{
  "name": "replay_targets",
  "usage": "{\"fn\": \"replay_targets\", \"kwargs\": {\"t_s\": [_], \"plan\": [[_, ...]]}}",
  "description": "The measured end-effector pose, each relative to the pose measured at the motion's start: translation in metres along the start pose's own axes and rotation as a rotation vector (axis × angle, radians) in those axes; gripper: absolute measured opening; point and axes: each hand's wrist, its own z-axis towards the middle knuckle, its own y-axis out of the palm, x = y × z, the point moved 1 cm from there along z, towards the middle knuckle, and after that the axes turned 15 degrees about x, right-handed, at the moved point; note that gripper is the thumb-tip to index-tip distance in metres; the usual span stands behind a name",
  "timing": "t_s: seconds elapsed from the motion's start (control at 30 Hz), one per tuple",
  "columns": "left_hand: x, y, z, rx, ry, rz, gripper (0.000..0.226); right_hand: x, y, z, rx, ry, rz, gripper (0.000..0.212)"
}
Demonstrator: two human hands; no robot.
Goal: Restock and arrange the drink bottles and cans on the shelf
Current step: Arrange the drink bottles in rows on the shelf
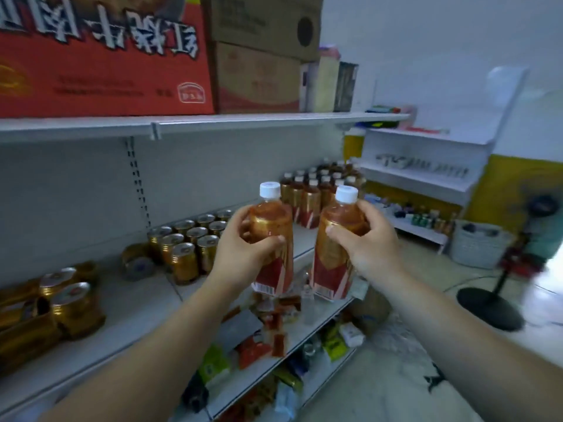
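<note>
1. Head view, the hands: the left hand [243,248] is wrapped round the shoulder of one amber bottle [274,269]. The right hand [368,242] grips a second bottle [332,269] the same way. Both bottles are upright with white caps on top, side by side but apart, and held in the air in front of the middle shelf [122,315].
2. Head view, the reason for the hold: gripping high on the body leaves each base free, which I judge suits setting them down standing.
3. Head view, the stock: matching bottles [316,190] stand in rows at the far right of the shelf. Gold cans [189,239] are grouped left of them, with more cans [67,296] nearer the camera. The bare strip between cans and bottles looks like the likely landing spot.
4. Head view, the surroundings: a red carton [100,56] sits on the upper shelf [243,120]. Snack packets [268,330] crowd the shelf below.
</note>
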Motion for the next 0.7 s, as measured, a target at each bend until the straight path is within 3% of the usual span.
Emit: {"fn": "replay_targets", "kwargs": {"t_s": [0.13,0.23,0.3,0.37,0.5,0.7], "plan": [[-0.02,0.076,0.007,0.008,-0.056,0.011,0.074,0.041,-0.053,0.045,0.046,0.05,-0.055,0.052],[-0.036,0.111,0.024,0.015,-0.061,0.052,0.071,0.069,-0.073,0.075,0.075,0.058,-0.086,0.046],[-0.049,0.128,0.04,0.03,-0.059,0.073,0.066,0.088,-0.074,0.095,0.086,0.078,-0.103,0.052],[-0.064,0.141,0.059,0.054,-0.063,0.093,0.065,0.107,-0.065,0.116,0.076,0.1,-0.111,0.06],[-0.104,0.158,0.105,0.094,-0.077,0.149,0.078,0.148,-0.03,0.16,0.037,0.104,-0.141,0.057],[-0.155,0.182,0.165,0.171,-0.113,0.257,0.079,0.207,0.032,0.219,-0.041,0.162,-0.194,0.061]]}}
